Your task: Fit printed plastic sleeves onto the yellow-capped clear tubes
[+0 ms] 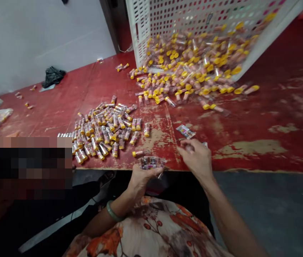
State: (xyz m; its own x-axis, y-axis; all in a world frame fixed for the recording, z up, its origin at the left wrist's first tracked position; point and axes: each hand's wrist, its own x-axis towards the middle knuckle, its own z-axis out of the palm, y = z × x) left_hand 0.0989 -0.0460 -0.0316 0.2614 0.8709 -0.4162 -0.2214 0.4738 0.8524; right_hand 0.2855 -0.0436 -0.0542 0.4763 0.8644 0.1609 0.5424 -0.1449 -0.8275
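Note:
My left hand (137, 180), with a green bangle at its wrist, is closed round a bundle of small printed wrappers (151, 162) at the table's front edge. Just beyond it one small clear tube with a yellow cap (137, 154) lies on its side. My right hand (198, 159) is over the edge to the right, its fingers curled together; what they pinch, if anything, is hidden. A flat printed packet (185, 131) lies on the table a little past those fingers. To the left is a heap of tubes with printed wraps (105, 126).
A tipped white plastic crate (137, 32) spills many yellow-capped tubes (183, 73) onto the worn red table (261, 117). A black plastic bag (53, 76) lies by the wall. Another person (46, 214) sits close at my left.

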